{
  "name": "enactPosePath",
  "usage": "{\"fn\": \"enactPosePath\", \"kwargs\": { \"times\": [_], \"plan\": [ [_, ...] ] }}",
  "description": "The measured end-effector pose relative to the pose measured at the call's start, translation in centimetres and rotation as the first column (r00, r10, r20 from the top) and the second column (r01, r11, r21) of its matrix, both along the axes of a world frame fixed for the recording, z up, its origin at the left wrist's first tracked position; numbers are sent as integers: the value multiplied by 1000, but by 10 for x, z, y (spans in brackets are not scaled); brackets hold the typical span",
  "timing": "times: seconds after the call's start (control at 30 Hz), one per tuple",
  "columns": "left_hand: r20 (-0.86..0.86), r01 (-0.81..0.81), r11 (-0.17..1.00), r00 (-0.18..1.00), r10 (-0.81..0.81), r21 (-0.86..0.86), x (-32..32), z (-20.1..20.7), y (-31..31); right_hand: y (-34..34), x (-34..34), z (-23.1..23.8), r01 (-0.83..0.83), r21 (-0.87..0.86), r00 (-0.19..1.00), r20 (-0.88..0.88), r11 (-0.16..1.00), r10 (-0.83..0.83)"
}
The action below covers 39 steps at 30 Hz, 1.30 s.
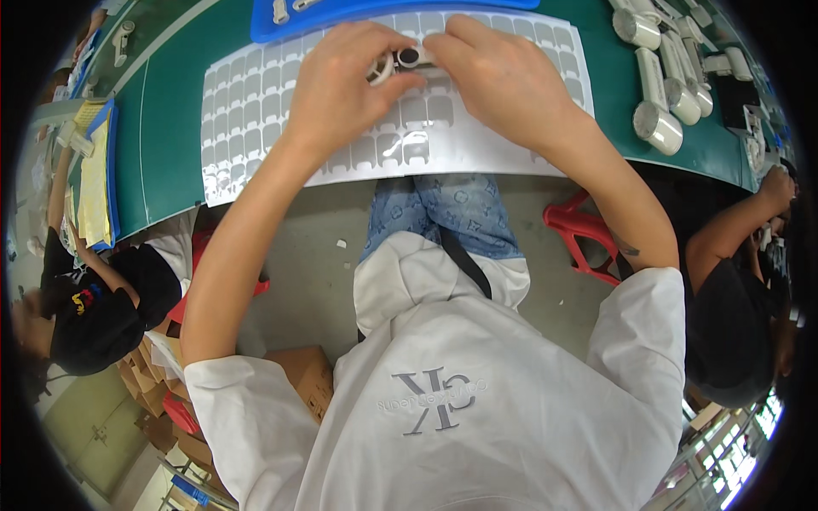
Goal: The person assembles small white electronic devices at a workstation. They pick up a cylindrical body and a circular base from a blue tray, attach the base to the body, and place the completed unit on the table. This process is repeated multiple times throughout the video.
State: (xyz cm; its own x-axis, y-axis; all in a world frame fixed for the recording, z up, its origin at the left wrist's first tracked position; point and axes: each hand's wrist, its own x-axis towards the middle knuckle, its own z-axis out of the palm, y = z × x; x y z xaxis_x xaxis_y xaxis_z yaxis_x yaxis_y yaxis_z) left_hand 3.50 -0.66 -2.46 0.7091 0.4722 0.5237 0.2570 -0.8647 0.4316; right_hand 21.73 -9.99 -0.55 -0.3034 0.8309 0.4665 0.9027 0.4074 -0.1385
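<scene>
Above a white sheet with rows of grey label-like pieces (pixel 243 115), both my hands meet on a small white device (pixel 430 61). One end of it is round with a dark disc, and a white ring-shaped part (pixel 381 70) shows beside that end. My left hand (pixel 345 81) curls its fingers and thumb around the ring part. My right hand (pixel 503 77) pinches the white body from the other side, its fingers closed. Much of the device is hidden behind my fingers.
A blue tray (pixel 358 17) with small white parts lies beyond the sheet on the green table (pixel 170 111). Several white handheld devices with cylindrical heads (pixel 658 128) lie at the right. Co-workers (pixel 111 307) sit on both sides; a red stool (pixel 584 234) stands below.
</scene>
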Motion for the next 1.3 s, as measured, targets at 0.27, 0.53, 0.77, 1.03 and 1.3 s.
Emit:
{"fn": "enactPosePath", "kwargs": {
  "times": [0.27,0.53,0.77,1.03,1.3],
  "plan": [
    [-110,-16,998,994,9,-59,4,6,12,14,-3,2,28,-19,993,119,999,-26],
    [-66,-2,998,998,-2,-68,5,6,10,11,-1,-1,32,16,991,130,999,-33],
    [-71,-46,998,997,43,-45,4,7,4,7,1,-2,53,28,993,106,998,-55],
    [-75,-30,982,997,16,-188,6,15,5,8,-1,6,46,-13,998,49,999,-46],
    [-43,-21,978,999,12,-208,4,15,5,5,-10,36,119,-258,992,74,959,-103]
  ]
}}
